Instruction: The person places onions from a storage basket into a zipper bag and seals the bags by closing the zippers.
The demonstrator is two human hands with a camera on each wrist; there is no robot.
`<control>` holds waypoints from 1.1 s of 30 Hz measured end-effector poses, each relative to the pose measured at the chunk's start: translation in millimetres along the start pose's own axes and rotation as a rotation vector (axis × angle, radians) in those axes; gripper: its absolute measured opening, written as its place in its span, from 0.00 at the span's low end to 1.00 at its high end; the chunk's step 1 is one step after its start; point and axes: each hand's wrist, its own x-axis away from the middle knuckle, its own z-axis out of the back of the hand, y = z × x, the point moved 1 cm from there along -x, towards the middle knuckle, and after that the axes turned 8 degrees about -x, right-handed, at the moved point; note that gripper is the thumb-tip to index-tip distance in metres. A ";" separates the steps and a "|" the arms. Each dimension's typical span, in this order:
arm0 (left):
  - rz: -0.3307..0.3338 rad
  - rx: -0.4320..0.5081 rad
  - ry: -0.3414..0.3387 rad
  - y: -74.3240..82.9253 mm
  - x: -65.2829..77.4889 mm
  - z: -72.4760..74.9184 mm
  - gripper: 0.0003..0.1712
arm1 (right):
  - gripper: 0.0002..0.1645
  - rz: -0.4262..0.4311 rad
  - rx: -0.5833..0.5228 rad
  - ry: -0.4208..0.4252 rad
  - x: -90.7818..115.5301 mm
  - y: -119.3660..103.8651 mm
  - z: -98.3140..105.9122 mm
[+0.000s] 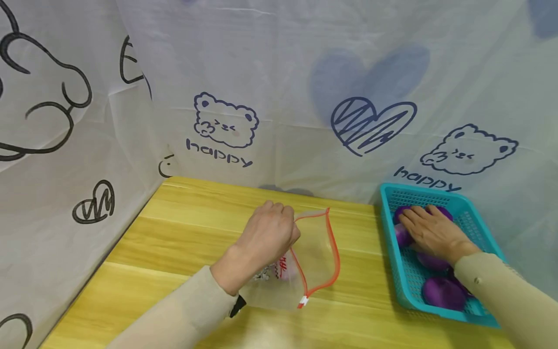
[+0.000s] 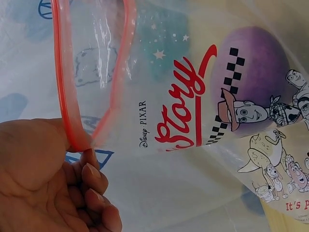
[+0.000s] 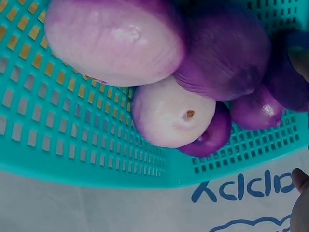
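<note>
My left hand (image 1: 267, 235) pinches one end of the orange-red zip rim on a clear, printed zip bag (image 1: 279, 296). The bag's mouth gapes toward the right, with a white slider at its near corner. In the left wrist view, a purple onion (image 2: 263, 55) shows through the film behind the cartoon print. Over at the right, my right hand (image 1: 433, 235) reaches into a turquoise basket (image 1: 394, 271), its fingers spread over purple onions (image 1: 444, 293) at the far end. Only bits of that hand show at the right edge of the right wrist view.
The wooden table (image 1: 183, 223) carries both the bag and the basket. Behind it and along the left hangs a pale cloth (image 1: 279, 97) printed with hearts, bears and the word "happy". The basket stands close to the cloth at the back.
</note>
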 end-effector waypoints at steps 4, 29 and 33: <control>0.005 -0.001 0.011 0.5 0.0 -0.8 0.15 | 0.49 -0.003 0.005 -0.011 2.5 -0.7 -5.5; 0.039 0.044 -0.050 0.5 0.4 1.8 0.17 | 0.37 -0.155 -0.136 0.097 5.7 -2.8 -10.0; 0.038 0.044 -0.050 -0.4 0.0 1.6 0.17 | 0.36 -0.183 -0.125 0.153 6.8 1.3 -5.5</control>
